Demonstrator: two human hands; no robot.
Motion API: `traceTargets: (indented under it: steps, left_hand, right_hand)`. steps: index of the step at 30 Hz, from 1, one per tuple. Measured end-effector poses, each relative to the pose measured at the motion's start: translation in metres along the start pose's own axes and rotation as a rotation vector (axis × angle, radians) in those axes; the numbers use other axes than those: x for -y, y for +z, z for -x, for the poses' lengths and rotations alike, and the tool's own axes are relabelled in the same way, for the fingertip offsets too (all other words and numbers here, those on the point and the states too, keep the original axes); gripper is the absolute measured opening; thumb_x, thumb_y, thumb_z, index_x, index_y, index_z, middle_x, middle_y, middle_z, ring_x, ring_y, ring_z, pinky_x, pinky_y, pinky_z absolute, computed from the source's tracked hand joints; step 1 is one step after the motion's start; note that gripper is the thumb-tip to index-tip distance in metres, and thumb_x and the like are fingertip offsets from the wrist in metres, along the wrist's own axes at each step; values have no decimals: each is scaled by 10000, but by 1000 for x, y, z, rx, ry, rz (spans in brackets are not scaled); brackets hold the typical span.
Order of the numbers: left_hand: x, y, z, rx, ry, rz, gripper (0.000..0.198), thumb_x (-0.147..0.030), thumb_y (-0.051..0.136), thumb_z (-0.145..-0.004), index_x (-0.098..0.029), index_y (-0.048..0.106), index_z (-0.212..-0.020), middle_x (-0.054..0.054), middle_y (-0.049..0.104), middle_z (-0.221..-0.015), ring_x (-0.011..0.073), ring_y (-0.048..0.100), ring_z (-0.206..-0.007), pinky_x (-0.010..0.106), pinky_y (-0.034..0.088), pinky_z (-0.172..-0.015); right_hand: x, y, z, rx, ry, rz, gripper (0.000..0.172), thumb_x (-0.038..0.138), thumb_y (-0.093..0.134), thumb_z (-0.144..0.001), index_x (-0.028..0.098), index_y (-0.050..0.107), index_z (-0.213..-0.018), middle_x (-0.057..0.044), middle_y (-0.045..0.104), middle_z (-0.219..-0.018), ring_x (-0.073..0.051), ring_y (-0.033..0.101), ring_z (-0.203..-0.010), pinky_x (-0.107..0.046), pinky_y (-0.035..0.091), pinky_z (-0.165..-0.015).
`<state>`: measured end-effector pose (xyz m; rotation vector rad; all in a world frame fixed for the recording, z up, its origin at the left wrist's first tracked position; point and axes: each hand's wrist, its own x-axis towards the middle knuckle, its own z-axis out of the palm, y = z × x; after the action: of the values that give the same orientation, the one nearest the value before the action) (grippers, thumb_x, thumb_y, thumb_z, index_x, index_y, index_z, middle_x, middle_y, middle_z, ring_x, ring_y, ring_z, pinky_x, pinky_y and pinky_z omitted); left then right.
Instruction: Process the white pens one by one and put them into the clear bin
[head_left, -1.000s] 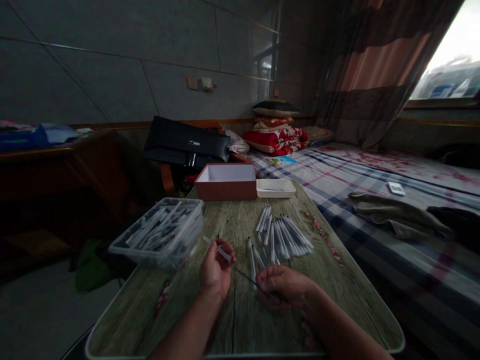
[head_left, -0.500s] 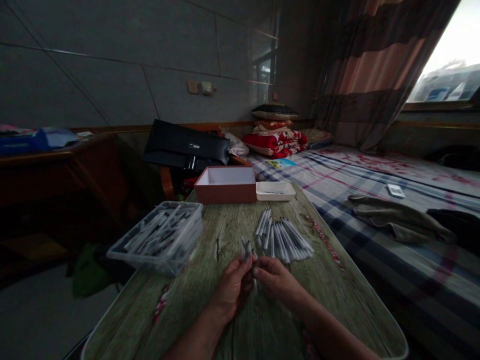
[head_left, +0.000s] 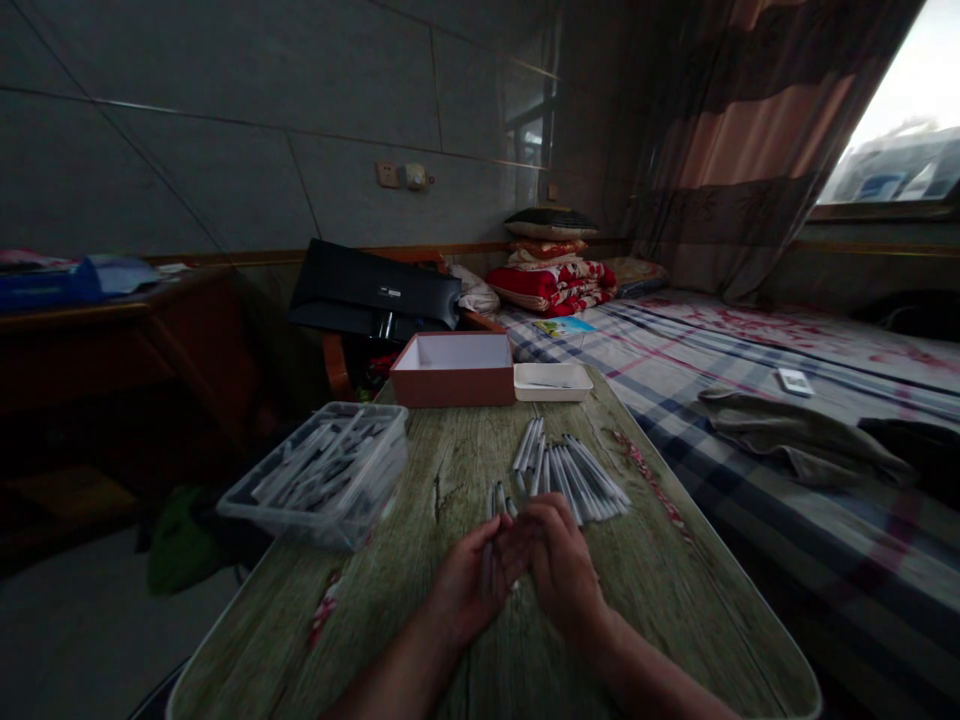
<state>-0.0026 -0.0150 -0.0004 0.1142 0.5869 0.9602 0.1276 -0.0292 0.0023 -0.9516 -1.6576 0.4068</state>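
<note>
Where fingers (head_left: 525, 535) meet, a pen (head_left: 487, 562) sits pinched.

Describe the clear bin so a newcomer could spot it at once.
Find the long wood-grain table. On its left edge, left of the left hand, sits the clear plastic bin. Unlike the brown box and white tray at the far end, it is see-through and full of pale pens.

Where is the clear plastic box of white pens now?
In the head view, the clear plastic box stands at the left edge of the wood-grain table, left of the left hand.
</note>
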Motion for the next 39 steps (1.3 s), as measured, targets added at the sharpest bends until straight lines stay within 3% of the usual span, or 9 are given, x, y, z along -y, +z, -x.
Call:
traceTargets:
  steps: [6,9,14,17,23,28,35,37,39]
  left_hand:
    - [3,6,4,20,-134,81,165,-85,495,-849,-112,628,-755,38,666,-667,97,655,-627,166,509,-611]
    - [6,3,2,46,-76,158,191,-14,481,-815,-132,619,-759,8,647,-668,57,630,-609,113,480,-579]
    - [7,-4,-2,81,-92,110,181,-38,476,-804,-117,638,-816,45,674,-733,92,661,-680,146,505,-617]
    - [6,-6,-2,82,-71,48,158,-55,507,-786,-123,646,-820,53,686,-758,108,673,-730,155,514,-641]
    - [4,-7,-2,-61,-59,52,155,-66,503,-784,-121,647,-770,36,675,-684,104,648,-605,171,503,-551]
    - [4,-6,-3,-31,-62,34,146,-122,528,-796,-117,670,-832,66,703,-764,144,682,-681,221,532,-632]
    - [2,-7,-8,-3,65,-32,104,-105,567,-768,-124,666,-794,64,711,-799,158,687,-749,255,542,-726]
    - [0,-8,-9,-66,101,-9,65,-102,588,-759,-123,648,-768,46,690,-736,120,662,-652,210,529,-628]
    - [-3,-7,-9,-126,137,-16,26,-121,614,-753,-127,627,-774,13,639,-655,70,576,-497,151,425,-435]
  right_hand:
    - [-4,5,5,95,-190,160,319,46,431,-870,217,551,-1111,-92,628,-1067,-187,592,-997,-332,485,-864]
    - [-7,9,3,193,-275,327,321,49,467,-845,221,589,-1086,-80,668,-1091,-229,554,-1127,-438,355,-1026]
    - [1,9,0,320,-280,455,353,65,480,-806,227,607,-1093,-76,624,-1229,-256,505,-1214,-505,143,-1118]
    - [6,6,-1,353,-259,469,372,65,472,-801,221,601,-1113,-99,578,-1296,-259,518,-1202,-507,122,-1117]
    - [8,2,-2,443,-175,463,427,126,513,-821,253,550,-1228,-75,545,-1340,-281,397,-1307,-534,105,-1108]
    - [5,3,0,474,-171,458,475,161,519,-825,262,505,-1289,-76,492,-1390,-282,353,-1336,-545,126,-1101]
    - [-1,3,4,334,-146,392,543,143,545,-744,207,481,-1280,-123,425,-1376,-321,307,-1320,-563,250,-1070]
    - [-4,1,4,247,-150,357,507,142,523,-779,204,460,-1278,-137,406,-1363,-319,315,-1304,-562,295,-1048]
    - [-7,0,4,180,-132,352,464,137,499,-815,209,451,-1272,-142,397,-1350,-313,326,-1290,-557,328,-1030]
